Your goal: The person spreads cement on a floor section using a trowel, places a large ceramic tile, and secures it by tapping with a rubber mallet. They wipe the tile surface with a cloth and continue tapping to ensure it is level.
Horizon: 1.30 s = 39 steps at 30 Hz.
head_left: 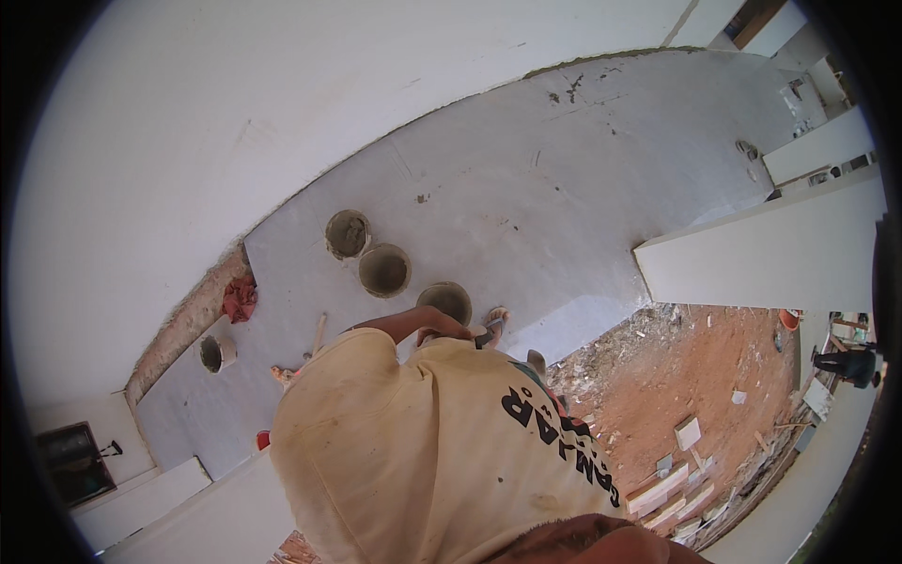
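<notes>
Past a cream shirt (404, 442), reaches with the left hand (456, 329) down beside the nearest bucket (446, 292).
Cannot tell whether gripping or loose, with fingers hidden; no sight of the right hand. Probably best to take the rim firmly and keep the bucket upright. Shows grey-coated walls inside it and inside the middle bucket (385, 260); in the third bucket (333, 243), seemingly lumpy mortar (349, 235). Farther left, on grey floor (564, 216), a pale bucket (227, 353), grey inside.

A forearm (402, 323) partly hides the nearest bucket (447, 298), its contents unclear.
</notes>
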Each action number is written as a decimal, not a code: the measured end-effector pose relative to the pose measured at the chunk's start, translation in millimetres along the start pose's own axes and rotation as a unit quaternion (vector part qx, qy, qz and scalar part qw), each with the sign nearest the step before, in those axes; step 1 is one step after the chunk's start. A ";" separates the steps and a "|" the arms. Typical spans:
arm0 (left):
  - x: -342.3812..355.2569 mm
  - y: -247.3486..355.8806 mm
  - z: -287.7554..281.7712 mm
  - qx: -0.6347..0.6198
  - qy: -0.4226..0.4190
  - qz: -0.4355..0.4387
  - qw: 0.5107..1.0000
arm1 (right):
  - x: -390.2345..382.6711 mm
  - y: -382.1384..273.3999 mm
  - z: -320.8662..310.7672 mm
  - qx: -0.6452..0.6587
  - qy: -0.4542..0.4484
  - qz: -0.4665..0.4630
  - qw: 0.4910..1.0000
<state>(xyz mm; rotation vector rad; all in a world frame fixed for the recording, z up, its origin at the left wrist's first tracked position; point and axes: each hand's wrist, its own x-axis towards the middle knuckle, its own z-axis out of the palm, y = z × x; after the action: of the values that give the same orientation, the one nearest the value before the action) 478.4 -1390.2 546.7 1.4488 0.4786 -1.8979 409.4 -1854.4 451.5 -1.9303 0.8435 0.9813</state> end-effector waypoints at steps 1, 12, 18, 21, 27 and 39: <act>-2.9 14.5 -8.8 0.015 -0.006 -0.001 1.000 | 11.3 -17.2 -4.5 -0.015 -0.008 -0.007 1.000; -3.7 121.6 -51.2 0.014 0.117 0.065 0.991 | 130.5 -182.0 -84.0 -0.139 -0.072 -0.057 0.986; -2.6 206.5 -115.6 -0.001 0.072 0.060 0.996 | 207.2 -273.3 -165.4 -0.178 -0.059 -0.049 0.981; -31.4 239.4 -128.7 -0.031 0.158 0.062 0.985 | 247.4 -321.3 -206.3 -0.202 -0.044 -0.042 0.978; -63.3 269.2 -165.1 -0.088 0.205 0.093 0.970 | 318.0 -443.8 -241.0 -0.265 -0.031 -0.044 0.963; -81.7 322.8 -359.3 -0.139 0.164 0.133 0.968 | 402.4 -718.2 -194.1 -0.314 -0.106 -0.089 0.939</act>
<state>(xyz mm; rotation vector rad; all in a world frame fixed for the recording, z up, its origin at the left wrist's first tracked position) 966.9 -1353.6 550.5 1.5542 0.6412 -1.3291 1250.9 -1770.5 431.6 -2.3139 0.2255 1.4332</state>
